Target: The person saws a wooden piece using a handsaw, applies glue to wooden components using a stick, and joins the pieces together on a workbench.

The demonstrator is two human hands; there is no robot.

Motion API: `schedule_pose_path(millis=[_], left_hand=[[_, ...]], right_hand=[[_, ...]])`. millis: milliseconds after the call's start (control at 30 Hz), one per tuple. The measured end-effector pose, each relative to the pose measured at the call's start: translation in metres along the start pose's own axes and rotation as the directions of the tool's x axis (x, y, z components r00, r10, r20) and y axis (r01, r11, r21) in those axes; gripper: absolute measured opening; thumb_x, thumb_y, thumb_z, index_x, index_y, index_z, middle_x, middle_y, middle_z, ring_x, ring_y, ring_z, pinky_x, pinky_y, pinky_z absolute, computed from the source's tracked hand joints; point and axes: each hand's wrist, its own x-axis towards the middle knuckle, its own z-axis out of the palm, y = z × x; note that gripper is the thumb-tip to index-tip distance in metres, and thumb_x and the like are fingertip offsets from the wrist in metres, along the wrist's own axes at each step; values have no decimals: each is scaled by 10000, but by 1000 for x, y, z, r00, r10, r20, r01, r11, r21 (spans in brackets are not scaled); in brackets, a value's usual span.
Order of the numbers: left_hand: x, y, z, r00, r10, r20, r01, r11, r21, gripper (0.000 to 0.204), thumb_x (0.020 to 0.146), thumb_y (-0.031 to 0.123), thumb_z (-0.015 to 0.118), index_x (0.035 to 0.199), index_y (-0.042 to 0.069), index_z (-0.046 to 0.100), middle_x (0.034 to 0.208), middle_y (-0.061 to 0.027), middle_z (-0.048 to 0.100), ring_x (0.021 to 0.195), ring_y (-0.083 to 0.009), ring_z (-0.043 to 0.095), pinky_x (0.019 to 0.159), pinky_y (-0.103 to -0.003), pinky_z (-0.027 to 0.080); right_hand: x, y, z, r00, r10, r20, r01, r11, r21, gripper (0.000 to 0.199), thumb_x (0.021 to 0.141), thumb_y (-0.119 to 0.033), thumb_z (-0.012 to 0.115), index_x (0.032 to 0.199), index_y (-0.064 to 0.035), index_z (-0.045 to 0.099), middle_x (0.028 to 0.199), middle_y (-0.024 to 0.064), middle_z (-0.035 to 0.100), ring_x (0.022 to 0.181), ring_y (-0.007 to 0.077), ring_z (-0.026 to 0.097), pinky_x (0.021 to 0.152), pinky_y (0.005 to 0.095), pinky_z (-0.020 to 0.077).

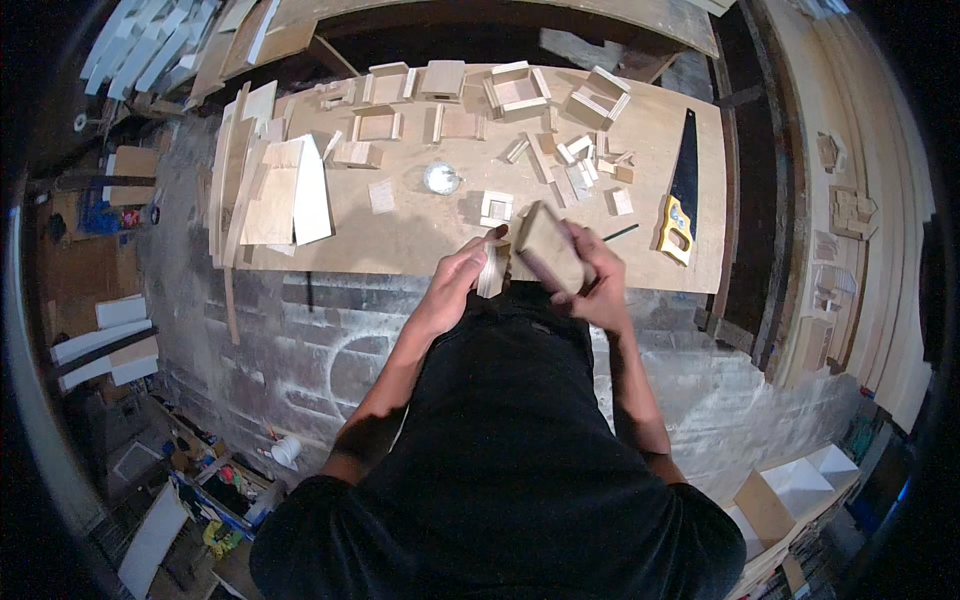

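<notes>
My left hand (452,287) is closed around a small light wooden piece (491,272) at the table's near edge. In my right hand (602,283) is a larger tan rectangular block (549,248), smeared by motion and tilted. The block is close to the wooden piece; whether they touch I cannot tell. Just beyond my hands lies a small square wooden frame (496,208). A round container with white contents (441,178) stands farther back, to the left. On the right, a dark pencil-like stick (621,232) lies near my right hand.
A handsaw with a yellow handle (677,230) lies at the table's right. Several small wooden boxes, including an open one (518,90), line the far side. Thin wooden sheets (270,195) are stacked at the left. Loose small offcuts (580,165) lie right of centre.
</notes>
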Motion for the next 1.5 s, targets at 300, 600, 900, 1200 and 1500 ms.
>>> schedule_pose_path(millis=[300, 600, 900, 1200, 1500], left_hand=[[-3, 23, 8, 984, 179, 17, -180, 968, 175, 544, 1018, 229, 502, 1478, -40, 391, 1120, -82, 590, 724, -83, 557, 638, -202, 454], [-7, 41, 8, 898, 439, 39, -440, 885, 153, 963, 764, 56, 857, 1520, -56, 272, 1064, -116, 677, 924, -136, 654, 834, -263, 520], [-14, 34, 5, 925, 368, -93, -373, 927, -48, 816, 750, -51, 824, 1439, -109, 390, 1094, -149, 677, 960, -162, 666, 799, -285, 577], [-16, 11, 11, 963, 257, -84, -266, 955, -134, 606, 816, -34, 764, 1359, -115, 506, 1192, -103, 656, 995, -122, 623, 827, -255, 549], [-19, 0, 8, 985, 140, -100, -155, 974, -164, 578, 867, -10, 718, 1388, -97, 484, 1278, -103, 629, 1106, -130, 594, 976, -276, 481]], right_hand=[[-4, -22, -13, 998, 7, -56, -3, 998, 66, 787, 655, -214, 861, 1319, 78, 556, 1339, 194, 586, 1225, 277, 552, 1086, 369, 374], [-6, -25, -12, 999, 30, -41, -32, 999, -41, 770, 580, -225, 853, 1248, 65, 601, 1306, 181, 615, 1140, 266, 595, 1031, 361, 415], [-12, -37, -4, 992, -8, 126, 18, 997, -79, 712, 496, -97, 884, 1160, 7, 649, 1165, 161, 650, 1003, 259, 619, 906, 345, 471], [-1, -53, 9, 999, -32, 41, 40, 976, -212, 835, 495, -87, 853, 1289, 14, 615, 917, 97, 593, 860, 220, 585, 825, 300, 464], [1, -45, 13, 997, 39, 72, -27, 986, -165, 808, 519, -63, 799, 1295, 38, 596, 983, 109, 602, 964, 213, 594, 910, 285, 438]])
